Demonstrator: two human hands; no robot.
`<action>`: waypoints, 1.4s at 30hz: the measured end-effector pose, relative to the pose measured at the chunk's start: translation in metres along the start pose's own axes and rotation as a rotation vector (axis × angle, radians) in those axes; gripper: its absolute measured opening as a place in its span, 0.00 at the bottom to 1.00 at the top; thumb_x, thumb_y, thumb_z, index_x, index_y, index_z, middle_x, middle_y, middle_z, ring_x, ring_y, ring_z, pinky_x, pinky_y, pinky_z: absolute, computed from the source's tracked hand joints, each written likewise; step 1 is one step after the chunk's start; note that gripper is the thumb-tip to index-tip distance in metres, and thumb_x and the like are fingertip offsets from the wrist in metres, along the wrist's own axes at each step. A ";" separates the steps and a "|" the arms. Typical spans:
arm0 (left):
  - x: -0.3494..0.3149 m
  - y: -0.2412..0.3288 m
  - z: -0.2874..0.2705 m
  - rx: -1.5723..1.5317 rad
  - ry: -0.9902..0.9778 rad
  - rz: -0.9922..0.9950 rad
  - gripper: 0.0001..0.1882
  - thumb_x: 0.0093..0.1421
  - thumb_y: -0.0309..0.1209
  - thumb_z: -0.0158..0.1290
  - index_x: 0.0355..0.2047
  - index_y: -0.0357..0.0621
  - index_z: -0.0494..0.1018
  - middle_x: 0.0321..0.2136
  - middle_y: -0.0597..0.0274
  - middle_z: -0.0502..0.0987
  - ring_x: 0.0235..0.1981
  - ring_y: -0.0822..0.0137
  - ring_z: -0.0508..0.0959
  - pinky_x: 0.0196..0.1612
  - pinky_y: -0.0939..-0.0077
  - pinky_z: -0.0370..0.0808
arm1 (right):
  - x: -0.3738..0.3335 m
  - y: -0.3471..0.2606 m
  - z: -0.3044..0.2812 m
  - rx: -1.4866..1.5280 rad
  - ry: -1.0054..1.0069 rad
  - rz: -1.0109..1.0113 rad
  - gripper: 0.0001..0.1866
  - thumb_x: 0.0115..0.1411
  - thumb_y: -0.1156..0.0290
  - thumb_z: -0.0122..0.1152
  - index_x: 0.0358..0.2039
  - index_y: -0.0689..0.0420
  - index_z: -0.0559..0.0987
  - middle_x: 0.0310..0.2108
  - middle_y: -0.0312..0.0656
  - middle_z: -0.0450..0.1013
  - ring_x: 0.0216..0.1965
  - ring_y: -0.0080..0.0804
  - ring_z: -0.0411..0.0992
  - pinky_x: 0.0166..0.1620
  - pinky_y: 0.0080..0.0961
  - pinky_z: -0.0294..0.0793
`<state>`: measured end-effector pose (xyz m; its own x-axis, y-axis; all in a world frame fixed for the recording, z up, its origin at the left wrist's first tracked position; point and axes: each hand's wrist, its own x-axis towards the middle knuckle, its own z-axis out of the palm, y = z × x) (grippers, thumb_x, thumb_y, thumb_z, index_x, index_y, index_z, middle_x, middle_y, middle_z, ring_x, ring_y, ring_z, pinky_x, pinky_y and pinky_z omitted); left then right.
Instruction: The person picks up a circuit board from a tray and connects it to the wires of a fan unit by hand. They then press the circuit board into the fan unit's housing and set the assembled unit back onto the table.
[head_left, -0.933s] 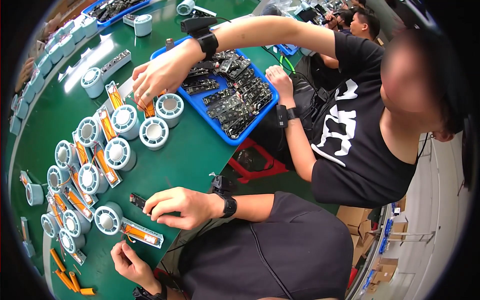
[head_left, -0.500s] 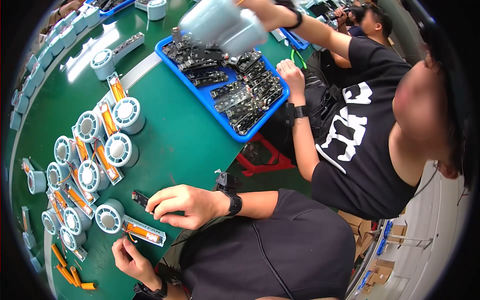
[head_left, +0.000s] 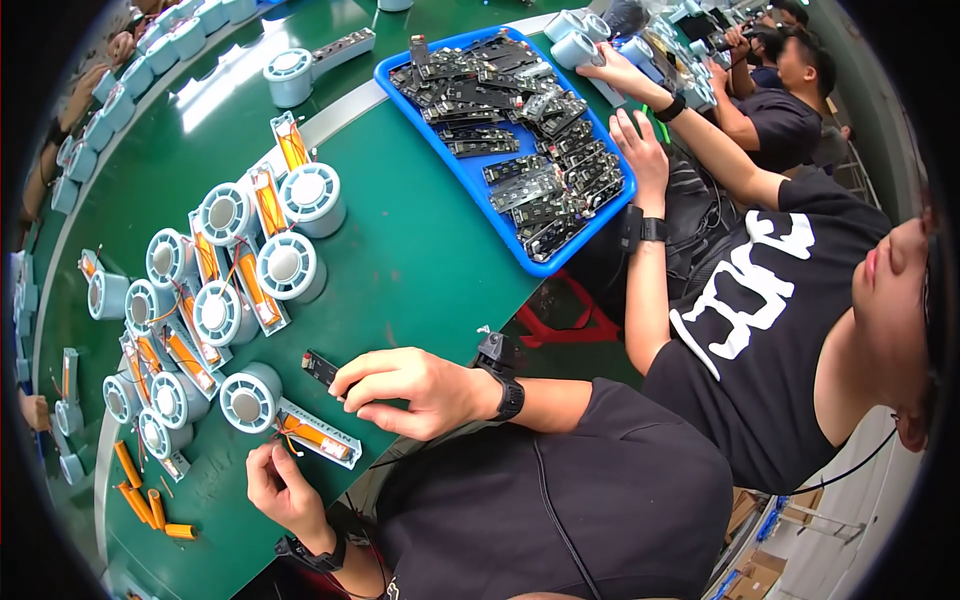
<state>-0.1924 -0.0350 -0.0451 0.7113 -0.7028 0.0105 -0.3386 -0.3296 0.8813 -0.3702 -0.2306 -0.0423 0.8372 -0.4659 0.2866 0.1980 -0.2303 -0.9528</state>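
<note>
The right hand (head_left: pixel 418 392) grips a black circuit board (head_left: pixel 319 367) over the green table (head_left: pixel 400 290), near the light-blue fan (head_left: pixel 250 397); the left hand (head_left: pixel 288 490) curls beside the fan's wires (head_left: pixel 283 430), its grasp indeterminable.

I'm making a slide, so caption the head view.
The right hand holds a black circuit board; the left hand is near a pale-blue fan unit.

The right hand (head_left: pixel 415 393) hides one end of the dark circuit board (head_left: pixel 318 367), the lower edge cuts off the left forearm (head_left: pixel 361 572), the upper edge a pale-blue cylinder (head_left: pixel 395 4), and whether the left hand (head_left: pixel 287 489) touches the thin wires (head_left: pixel 282 436) is too small to tell.
</note>
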 end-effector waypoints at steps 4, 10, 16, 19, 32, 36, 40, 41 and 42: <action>0.000 -0.002 0.001 -0.003 0.014 0.024 0.07 0.72 0.25 0.51 0.36 0.33 0.72 0.28 0.69 0.69 0.26 0.79 0.64 0.28 0.83 0.59 | 0.000 -0.001 0.000 -0.002 -0.011 0.014 0.09 0.57 0.83 0.63 0.39 0.64 0.79 0.48 0.50 0.77 0.45 0.46 0.79 0.47 0.34 0.81; 0.003 -0.014 0.004 0.013 -0.026 0.052 0.09 0.73 0.27 0.50 0.38 0.32 0.72 0.30 0.68 0.71 0.29 0.77 0.67 0.32 0.82 0.64 | -0.004 0.002 -0.002 -0.047 0.023 -0.024 0.08 0.58 0.81 0.63 0.39 0.63 0.79 0.49 0.49 0.77 0.46 0.46 0.79 0.49 0.34 0.80; 0.005 -0.035 0.007 -0.030 0.002 0.126 0.09 0.74 0.27 0.48 0.41 0.31 0.74 0.32 0.64 0.74 0.33 0.74 0.71 0.39 0.81 0.70 | -0.003 0.014 0.003 -0.063 0.052 -0.080 0.09 0.58 0.80 0.63 0.41 0.62 0.79 0.49 0.49 0.77 0.48 0.46 0.78 0.52 0.35 0.78; 0.008 -0.040 0.004 -0.020 0.002 0.136 0.09 0.73 0.27 0.49 0.42 0.31 0.73 0.32 0.63 0.74 0.32 0.73 0.72 0.39 0.80 0.70 | -0.002 0.013 0.007 -0.056 0.071 -0.103 0.10 0.58 0.79 0.63 0.41 0.62 0.80 0.48 0.49 0.78 0.48 0.46 0.78 0.52 0.35 0.78; -0.006 0.019 0.045 0.063 0.024 0.028 0.38 0.66 0.26 0.56 0.70 0.35 0.49 0.24 0.65 0.75 0.22 0.75 0.70 0.28 0.81 0.66 | -0.003 0.014 0.007 -0.043 0.071 -0.135 0.03 0.62 0.78 0.61 0.35 0.64 0.80 0.46 0.50 0.78 0.42 0.45 0.79 0.46 0.34 0.79; -0.003 0.023 0.055 -0.115 -0.046 -0.026 0.39 0.65 0.25 0.55 0.72 0.34 0.47 0.24 0.66 0.77 0.21 0.75 0.73 0.28 0.81 0.68 | -0.016 0.016 0.004 0.044 0.223 -0.252 0.04 0.61 0.79 0.60 0.35 0.65 0.80 0.42 0.50 0.79 0.38 0.43 0.79 0.42 0.33 0.79; -0.003 0.034 0.075 -0.039 -0.139 -0.011 0.40 0.65 0.24 0.54 0.72 0.32 0.45 0.26 0.63 0.79 0.22 0.74 0.75 0.28 0.81 0.70 | -0.030 0.018 -0.007 0.125 0.298 -0.272 0.03 0.61 0.79 0.60 0.34 0.66 0.80 0.41 0.52 0.78 0.38 0.43 0.79 0.41 0.34 0.79; -0.001 0.039 0.082 -0.041 -0.154 0.009 0.40 0.65 0.23 0.54 0.72 0.32 0.45 0.25 0.63 0.79 0.21 0.75 0.75 0.28 0.81 0.70 | -0.031 0.016 -0.011 0.109 0.303 -0.274 0.05 0.63 0.78 0.59 0.33 0.65 0.80 0.42 0.52 0.78 0.37 0.43 0.78 0.41 0.34 0.79; 0.002 0.041 0.087 -0.045 -0.172 0.029 0.40 0.65 0.23 0.53 0.72 0.32 0.45 0.25 0.63 0.78 0.21 0.75 0.75 0.27 0.82 0.70 | -0.031 0.016 -0.016 0.092 0.309 -0.275 0.07 0.65 0.77 0.57 0.32 0.65 0.80 0.43 0.53 0.78 0.37 0.42 0.78 0.41 0.34 0.79</action>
<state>-0.2588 -0.1050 -0.0501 0.5847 -0.8101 -0.0418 -0.3265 -0.2822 0.9021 -0.4012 -0.2332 -0.0646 0.5578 -0.6350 0.5345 0.4489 -0.3109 -0.8378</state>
